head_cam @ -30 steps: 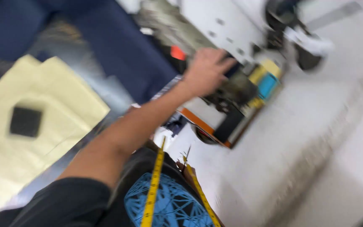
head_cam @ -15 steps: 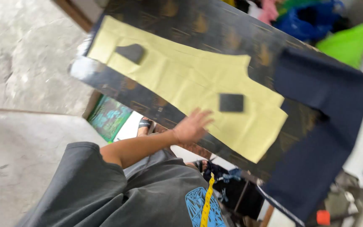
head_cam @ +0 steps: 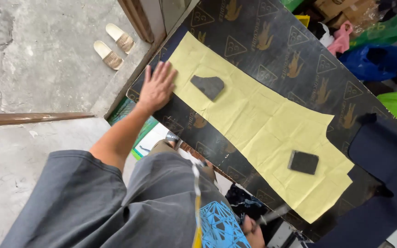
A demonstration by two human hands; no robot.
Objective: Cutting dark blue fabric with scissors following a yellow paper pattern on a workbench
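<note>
the left hand [head_cam: 156, 87] lies flat, fingers spread, on the end of the pale yellow paper pattern sheet [head_cam: 258, 121], which spreads over the black printed surface [head_cam: 272, 41] under 2 dark flat weights [head_cam: 207, 86], looks light, limp and tearable, best pressed or lifted by an edge, while the right hand [head_cam: 253, 232], barely visible, seems closed on a thin metal tool [head_cam: 272, 215].

paper pattern [head_cam: 263, 124] on board [head_cam: 272, 41] | two weights [head_cam: 207, 86] on pattern | sandals [head_cam: 114, 45] left, on floor [head_cam: 33, 50]

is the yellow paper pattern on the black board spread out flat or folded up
Spread flat. The yellow paper pattern lies open along the black board, two dark weights on it, the left hand pressing its end.
</note>
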